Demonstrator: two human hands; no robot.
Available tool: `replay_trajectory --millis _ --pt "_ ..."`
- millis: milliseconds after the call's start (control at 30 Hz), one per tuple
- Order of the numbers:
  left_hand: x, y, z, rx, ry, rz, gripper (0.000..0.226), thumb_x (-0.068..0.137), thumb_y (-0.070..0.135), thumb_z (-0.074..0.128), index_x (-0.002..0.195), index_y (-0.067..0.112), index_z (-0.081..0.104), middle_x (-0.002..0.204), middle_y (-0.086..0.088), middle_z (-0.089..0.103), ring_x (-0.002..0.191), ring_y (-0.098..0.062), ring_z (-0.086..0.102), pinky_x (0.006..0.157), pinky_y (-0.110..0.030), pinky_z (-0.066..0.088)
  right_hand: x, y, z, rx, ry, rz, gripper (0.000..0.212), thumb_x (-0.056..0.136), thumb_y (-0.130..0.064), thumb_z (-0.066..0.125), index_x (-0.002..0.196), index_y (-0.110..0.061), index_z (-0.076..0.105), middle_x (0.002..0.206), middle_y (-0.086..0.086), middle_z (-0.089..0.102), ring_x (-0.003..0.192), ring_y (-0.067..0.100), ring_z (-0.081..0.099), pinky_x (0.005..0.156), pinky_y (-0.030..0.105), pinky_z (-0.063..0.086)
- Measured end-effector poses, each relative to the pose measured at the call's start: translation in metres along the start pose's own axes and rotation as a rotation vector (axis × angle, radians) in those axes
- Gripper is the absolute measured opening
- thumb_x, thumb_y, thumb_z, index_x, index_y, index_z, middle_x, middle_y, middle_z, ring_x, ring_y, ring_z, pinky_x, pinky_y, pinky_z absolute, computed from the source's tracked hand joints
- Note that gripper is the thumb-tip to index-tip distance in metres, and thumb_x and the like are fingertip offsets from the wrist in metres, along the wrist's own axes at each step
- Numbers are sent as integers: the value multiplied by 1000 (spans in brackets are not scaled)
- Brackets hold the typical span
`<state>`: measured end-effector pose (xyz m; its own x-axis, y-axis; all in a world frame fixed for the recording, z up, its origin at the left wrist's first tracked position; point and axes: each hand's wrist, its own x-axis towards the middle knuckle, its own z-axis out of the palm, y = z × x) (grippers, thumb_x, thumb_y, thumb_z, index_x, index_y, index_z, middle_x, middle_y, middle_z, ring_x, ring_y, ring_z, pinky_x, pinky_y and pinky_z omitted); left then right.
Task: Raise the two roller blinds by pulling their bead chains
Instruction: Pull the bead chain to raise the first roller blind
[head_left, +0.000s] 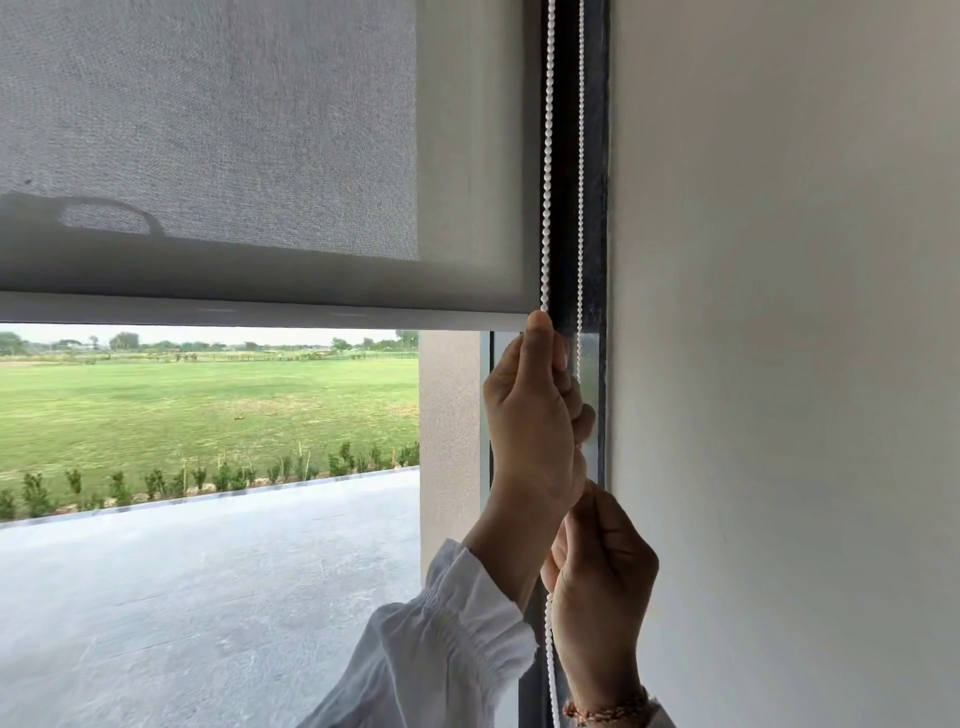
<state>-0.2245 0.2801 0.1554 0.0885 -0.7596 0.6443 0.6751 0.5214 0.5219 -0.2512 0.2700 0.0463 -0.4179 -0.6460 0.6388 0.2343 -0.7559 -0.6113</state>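
Fingers (563, 374) of the left hand (530, 415) curled tight around the nearer strand of a white bead chain (546, 156), thumb tip pressed up against it just beneath the blind's bottom bar. Lower down and touching the left wrist, right hand (602, 577) closed in a fist on the same chain, which reappears below the palm and runs off the bottom edge. White gathered sleeve (457, 623) on the left arm; thin reddish bracelet (608, 712) on the right wrist.

Chain made of small round beads on a cord, hanging as two parallel vertical strands: the nearer one bright and sharp, the farther one paler and thinner, just to its right, dropping behind the left hand's knuckles. Both set against a dark window frame (566, 234) beside a plain pale wall (779, 312).

Roller blind (208, 130) to the left of the chain, filling the upper part of the window: grey woven mesh, semi-transparent, with a lighter opaque-looking band along its right side. Flat pale bottom bar (260, 314) running level at about mid-height of the view, its right end meeting the chain at the left thumb. Faint dark curved shape, like a handle, showing through the fabric low on the left.

Below the bar, clear glass: paved terrace (182, 597), low row of young shrubs (208, 478), wide green lawn (208, 405), distant trees under a pale sky.
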Motion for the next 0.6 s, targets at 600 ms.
replay_trajectory --millis 600 --pt "-5 -1 -3 -4 -39 21 42 95 26 40 54 17 35 37 12 24 30 -2 16 34 -10 13 -4 3 -4 -54 12 -37 33 84 -18 48 51 -21 53 40 -13 25 42 4 18 48 27 15"
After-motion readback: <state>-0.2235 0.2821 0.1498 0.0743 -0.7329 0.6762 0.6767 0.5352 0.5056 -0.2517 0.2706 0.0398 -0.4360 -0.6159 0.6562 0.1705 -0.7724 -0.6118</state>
